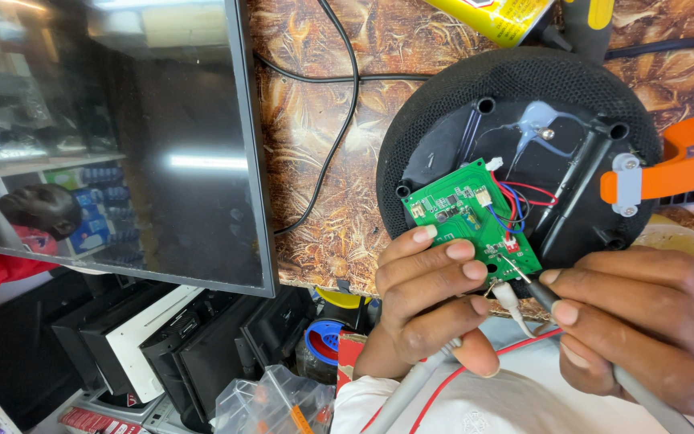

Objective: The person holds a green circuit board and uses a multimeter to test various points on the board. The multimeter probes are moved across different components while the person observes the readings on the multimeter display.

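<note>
A round black speaker housing (516,96) lies open on a brown patterned table (315,96). A green circuit board (467,217) with red and blue wires sits tilted over its lower edge. My left hand (431,305) presses its fingertips on the board's lower edge and grips a grey probe (411,386) whose white tip (512,301) points up at the board. My right hand (644,321) grips a second grey-handled probe (636,390); its thin metal tip (524,277) touches the board's lower right corner.
A black flat screen (162,145) fills the left side. A black cable (339,120) runs across the table. An orange handle with a grey clamp (684,165) sticks out at the right, a yellow can (491,16) at the top. Boxes and a plastic bag (275,402) lie below.
</note>
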